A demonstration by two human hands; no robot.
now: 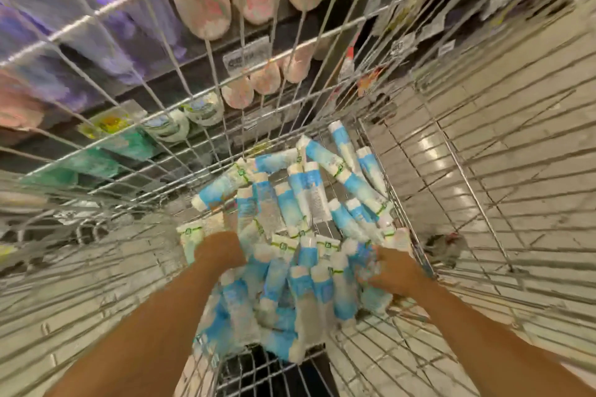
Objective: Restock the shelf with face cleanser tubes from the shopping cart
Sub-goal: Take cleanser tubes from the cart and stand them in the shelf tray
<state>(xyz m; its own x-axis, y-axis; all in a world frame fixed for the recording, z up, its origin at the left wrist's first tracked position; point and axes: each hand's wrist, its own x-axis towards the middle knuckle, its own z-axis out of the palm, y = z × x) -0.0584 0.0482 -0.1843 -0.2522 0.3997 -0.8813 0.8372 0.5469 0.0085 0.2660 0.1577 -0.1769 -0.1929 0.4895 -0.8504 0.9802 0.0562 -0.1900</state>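
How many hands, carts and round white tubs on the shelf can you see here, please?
Hands: 2, the left hand and the right hand
Cart: 1
White tubs: 2
Total: 5

No legible txt; tube labels (310, 201), shelf tags (246, 56) blurred.

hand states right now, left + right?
Left hand: fingers buried in the pile of tubes; cannot tell.
Right hand: fingertips among the tubes, blurred; cannot tell.
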